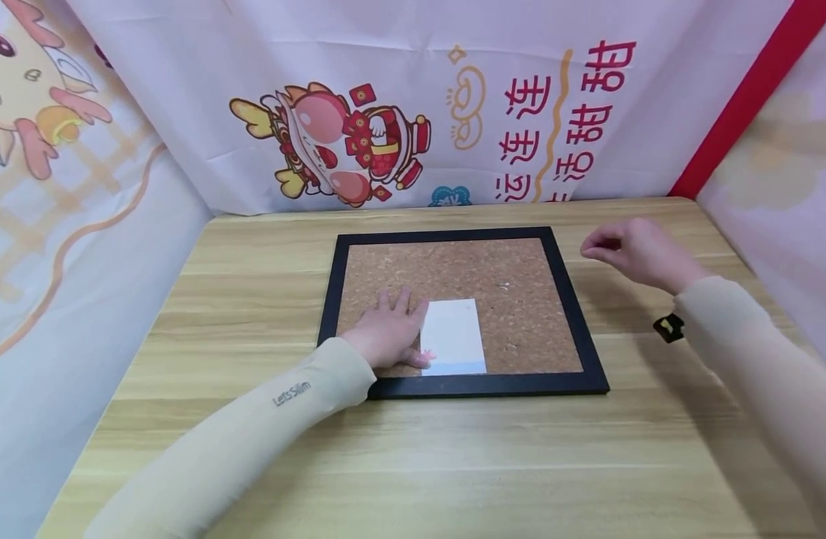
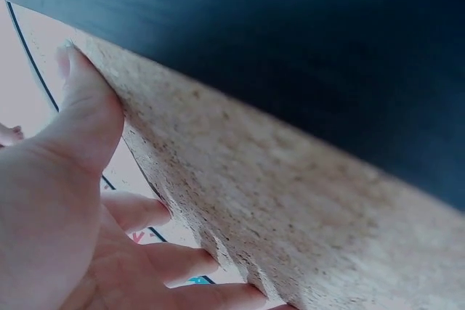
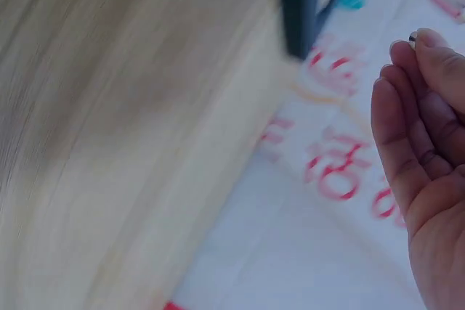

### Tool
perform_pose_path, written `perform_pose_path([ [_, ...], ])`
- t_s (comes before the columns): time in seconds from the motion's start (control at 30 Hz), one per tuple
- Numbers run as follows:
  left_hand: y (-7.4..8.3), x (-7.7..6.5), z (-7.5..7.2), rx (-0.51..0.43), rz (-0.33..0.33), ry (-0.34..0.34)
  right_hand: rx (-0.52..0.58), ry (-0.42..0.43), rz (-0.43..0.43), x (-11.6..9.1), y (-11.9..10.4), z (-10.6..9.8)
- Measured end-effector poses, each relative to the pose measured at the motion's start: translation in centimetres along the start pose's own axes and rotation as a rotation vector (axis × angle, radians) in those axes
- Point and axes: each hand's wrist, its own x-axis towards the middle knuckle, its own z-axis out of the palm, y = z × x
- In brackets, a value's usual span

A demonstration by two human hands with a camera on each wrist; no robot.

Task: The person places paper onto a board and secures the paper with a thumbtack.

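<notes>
A corkboard (image 1: 446,269) in a black frame (image 1: 487,385) lies on the table. On its lower middle is a white card (image 1: 451,333) with a pale blue strip along the bottom and a small pink mark. My left hand (image 1: 389,329) is spread flat over the cork, its thumb and fingertips touching the card's left edge. Off the board's right side, my right hand (image 1: 645,253) is raised above the table. Between its thumb and index finger it pinches a tiny, shiny pin-like piece (image 3: 413,38), mostly hidden by the fingertips.
Two small pale bits, one upper (image 1: 504,285) and one lower (image 1: 512,346), sit on the cork right of the card. A small black item with a yellow mark (image 1: 669,327) lies near my right sleeve. Printed cloth (image 1: 399,60) hangs behind the wooden table (image 1: 453,464).
</notes>
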Motion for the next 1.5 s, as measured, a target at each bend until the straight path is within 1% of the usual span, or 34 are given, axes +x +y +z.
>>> perform_pose_path([
  [0.1, 0.0, -0.1, -0.1, -0.013, -0.004, -0.003, -0.005, 0.072, -0.115, -0.7, -2.4, 0.1],
  [0.2, 0.1, -0.1, -0.1, -0.011, -0.014, -0.014, -0.014, 0.140, -0.266, -1.2, -4.6, 0.4],
  [0.27, 0.1, -0.1, -0.1, -0.003, -0.021, -0.019, 0.005, 0.171, -0.361, -1.5, -6.1, 0.7],
  [0.33, 0.1, -0.2, -0.1, 0.008, -0.026, -0.019, 0.028, 0.184, -0.437, -1.8, -7.6, 1.0],
  [0.53, 0.0, -0.2, 0.0, 0.021, -0.028, -0.020, 0.094, 0.179, -0.572, -3.0, -11.9, 1.7],
  [0.73, 0.0, -0.1, 0.1, 0.029, -0.022, -0.022, 0.172, 0.224, -0.738, -3.8, -15.5, 2.8],
  [0.83, 0.0, -0.1, 0.1, 0.031, -0.023, -0.025, 0.176, 0.261, -0.824, -4.3, -17.4, 3.3],
  [0.9, 0.0, -0.2, 0.1, 0.022, -0.027, -0.025, 0.145, 0.285, -0.879, -4.7, -18.7, 3.4],
  [1.03, 0.0, -0.1, 0.0, 0.023, -0.037, -0.026, 0.037, 0.381, -1.028, -5.3, -20.9, 3.3],
  [1.17, 0.0, 0.1, 0.0, 0.034, -0.038, -0.028, -0.049, 0.553, -1.184, -5.4, -22.9, 3.1],
  [1.3, -0.1, 0.2, 0.0, 0.031, -0.042, -0.032, -0.085, 0.730, -1.328, -4.9, -24.6, 2.9],
  [1.4, -0.1, 0.2, 0.0, 0.027, -0.049, -0.032, -0.110, 0.812, -1.408, -4.6, -25.5, 2.7],
  [1.5, -0.1, 0.1, 0.0, 0.019, -0.049, -0.028, -0.130, 0.842, -1.453, -4.6, -25.9, 2.5],
])
